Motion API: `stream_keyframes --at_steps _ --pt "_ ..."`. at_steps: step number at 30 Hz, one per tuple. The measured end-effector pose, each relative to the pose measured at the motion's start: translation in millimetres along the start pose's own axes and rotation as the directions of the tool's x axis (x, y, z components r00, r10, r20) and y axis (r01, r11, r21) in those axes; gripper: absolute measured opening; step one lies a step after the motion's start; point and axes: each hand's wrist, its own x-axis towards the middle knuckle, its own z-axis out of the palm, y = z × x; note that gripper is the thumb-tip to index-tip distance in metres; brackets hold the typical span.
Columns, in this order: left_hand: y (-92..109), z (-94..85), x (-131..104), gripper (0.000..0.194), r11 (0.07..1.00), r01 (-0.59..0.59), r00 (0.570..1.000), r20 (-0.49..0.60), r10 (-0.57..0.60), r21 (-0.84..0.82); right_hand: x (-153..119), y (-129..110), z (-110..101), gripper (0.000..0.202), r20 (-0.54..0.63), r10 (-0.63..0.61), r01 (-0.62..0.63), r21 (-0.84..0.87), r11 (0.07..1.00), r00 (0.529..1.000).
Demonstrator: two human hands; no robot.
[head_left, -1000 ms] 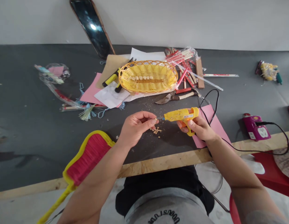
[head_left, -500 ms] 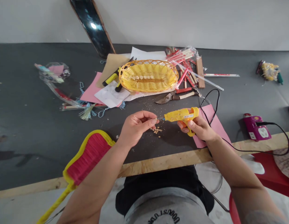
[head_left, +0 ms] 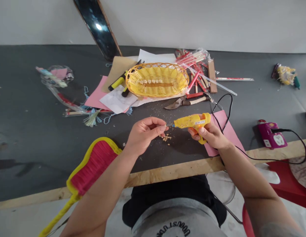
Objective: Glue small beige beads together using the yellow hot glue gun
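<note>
- The near wooden edge [head_left: 172, 171] of my dark surface [head_left: 167, 161] runs nearer me than the wicker basket [head_left: 156, 92], and both my forearms cross above it.
- Between the basket and that edge lies my working room: dark surface shows there, strewn with fine specks. More of it stretches well to the basket's left and right.
- Just on my side of the basket, toward its right end, pruning shears [head_left: 186, 101] bound that room.
- To the basket's near right, a pink sheet [head_left: 229, 135] lies under my right wrist, and a black cord [head_left: 268, 160] loops over it. Farther right sits a purple power box [head_left: 271, 135].
- To the basket's near left, a red paddle with yellow edging [head_left: 93, 168] overhangs the edge, partly behind my left forearm.
- My left hand [head_left: 145, 135] is nearer me than the basket, palm turned inward, thumb and index fingers pinched together on a tiny pale piece [head_left: 165, 125]; it is too small to identify.
- My right hand [head_left: 211, 135], on the basket's near right, has its fingers wrapped round the handle of a yellow hot-glue gun [head_left: 191, 121]. The gun lies almost level on the basket's near side, nozzle toward my left fingertips.
- Small tan bits [head_left: 165, 138] lie below that pinch, nearer me than the basket.
</note>
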Motion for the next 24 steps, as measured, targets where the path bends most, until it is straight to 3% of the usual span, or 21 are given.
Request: stream_keyframes --at_steps 24 --pt "-0.1 0.7 -0.1 0.016 0.999 -0.020 1.000 0.015 0.020 -0.029 -0.2 -1.6 0.8 0.031 -0.004 -0.019 0.019 -0.065 0.998 1.000"
